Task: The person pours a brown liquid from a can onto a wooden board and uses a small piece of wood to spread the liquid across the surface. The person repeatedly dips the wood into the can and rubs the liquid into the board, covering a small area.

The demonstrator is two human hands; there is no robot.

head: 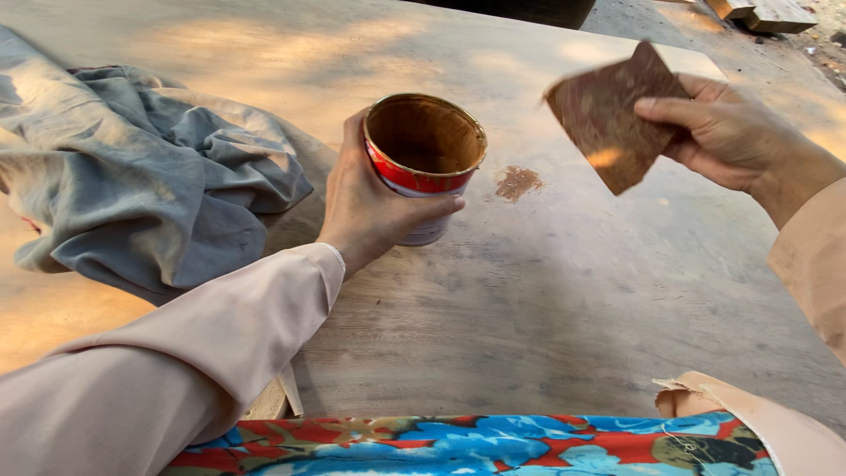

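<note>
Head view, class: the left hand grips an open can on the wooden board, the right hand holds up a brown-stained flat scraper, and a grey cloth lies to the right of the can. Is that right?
Not quite. In the head view the grey cloth lies to the left of the can, not the right. The rest stands: the left hand grips the open can on the board, and the right hand holds up the scraper.

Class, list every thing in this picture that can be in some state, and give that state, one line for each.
tin can: open, no lid, upright on the board, brown inside
left hand: wrapped around the can
right hand: raised, pinching the card
flat card: held off the board, tilted, smeared brown
grey cloth: crumpled, lying loose
wooden board: flat, one brown dab
</note>
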